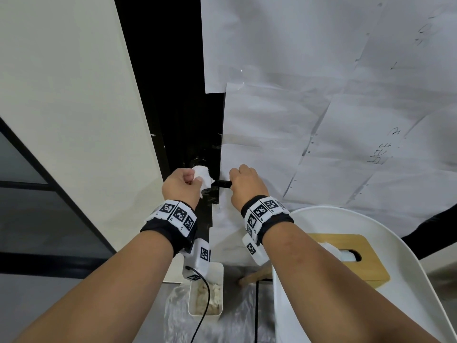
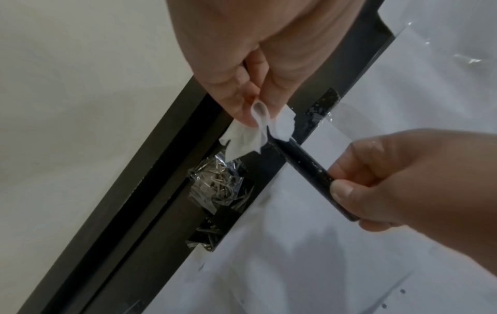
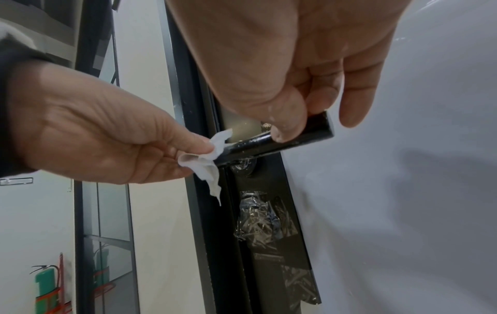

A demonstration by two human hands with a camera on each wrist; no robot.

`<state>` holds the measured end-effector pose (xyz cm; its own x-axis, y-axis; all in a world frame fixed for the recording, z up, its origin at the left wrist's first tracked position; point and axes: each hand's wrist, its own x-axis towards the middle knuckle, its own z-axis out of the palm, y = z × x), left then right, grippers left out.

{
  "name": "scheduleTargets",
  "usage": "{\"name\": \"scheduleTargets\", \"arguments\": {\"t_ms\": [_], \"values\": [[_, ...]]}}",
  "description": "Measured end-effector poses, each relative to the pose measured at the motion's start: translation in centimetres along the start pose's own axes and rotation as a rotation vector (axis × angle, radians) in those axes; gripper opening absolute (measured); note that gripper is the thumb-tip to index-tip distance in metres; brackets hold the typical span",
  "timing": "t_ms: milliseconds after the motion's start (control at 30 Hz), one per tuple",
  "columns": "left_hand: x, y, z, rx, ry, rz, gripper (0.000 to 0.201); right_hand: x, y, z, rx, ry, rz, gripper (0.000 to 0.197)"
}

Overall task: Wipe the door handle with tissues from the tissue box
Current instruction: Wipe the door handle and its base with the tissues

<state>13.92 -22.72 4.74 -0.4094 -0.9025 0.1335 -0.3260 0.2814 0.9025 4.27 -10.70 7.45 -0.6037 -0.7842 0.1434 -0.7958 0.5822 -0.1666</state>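
Here the left hand (image 1: 181,184) pinches a tissue (image 1: 203,175) at the handle (image 1: 221,183) root; the right hand (image 1: 244,183) grips its free end. Best wrap the tissue round and draw it outward, shifting the right grip.

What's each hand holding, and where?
Left hand pinches a crumpled tissue; right hand has its grip on the door handle near its free end.

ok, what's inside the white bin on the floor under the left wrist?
The white bin holds crumpled off-white wads, seemingly used tissue. The left wrist camera unit and its black cable cover part of the contents, so nothing deeper is visible.
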Motion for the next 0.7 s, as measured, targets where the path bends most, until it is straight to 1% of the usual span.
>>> {"name": "scheduleTargets", "arguments": {"t_ms": [67, 167, 200, 233, 300, 400, 467, 600, 700], "values": [[0.3, 0.3, -0.2, 0.001, 0.029, -0.012, 0.011, 0.0, 0.0, 0.0, 0.001, -0.001, 0.001, 0.020], [1.1, 0.8, -0.6, -0.002, 0.122, 0.022, 0.008, 0.1, 0.1, 0.2, 0.000, -0.003, 0.002, 0.020], [1.4, 0.9, -0.6, 0.002, 0.135, 0.039, 0.008, 0.1, 0.1, 0.2, 0.000, -0.001, 0.002, 0.020], [1.7, 0.9, -0.6, 0.014, 0.131, 0.055, 0.007, 0.1, 0.1, 0.2, 0.000, 0.000, 0.004, 0.020], [2.0, 1.0, -0.3, 0.053, 0.083, 0.061, 0.008, 0.0, 0.0, 0.2, 0.004, 0.001, 0.005, 0.020], [2.0, 1.3, 0.3, 0.098, -0.013, 0.004, 0.016, 0.0, 0.0, 0.0, 0.000, -0.006, 0.006, 0.021], [2.2, 1.3, 0.6, 0.135, -0.026, -0.008, 0.022, 0.0, 0.0, 0.0, 0.006, -0.009, 0.007, 0.021], [3.0, 1.2, 1.1, 0.177, -0.028, -0.024, 0.025, 0.0, 0.0, 0.0, 0.006, -0.014, 0.004, 0.022], [3.4, 1.4, 1.4, 0.205, -0.033, -0.014, 0.024, 0.1, 0.0, 0.0, 0.002, -0.017, 0.004, 0.023]]}}
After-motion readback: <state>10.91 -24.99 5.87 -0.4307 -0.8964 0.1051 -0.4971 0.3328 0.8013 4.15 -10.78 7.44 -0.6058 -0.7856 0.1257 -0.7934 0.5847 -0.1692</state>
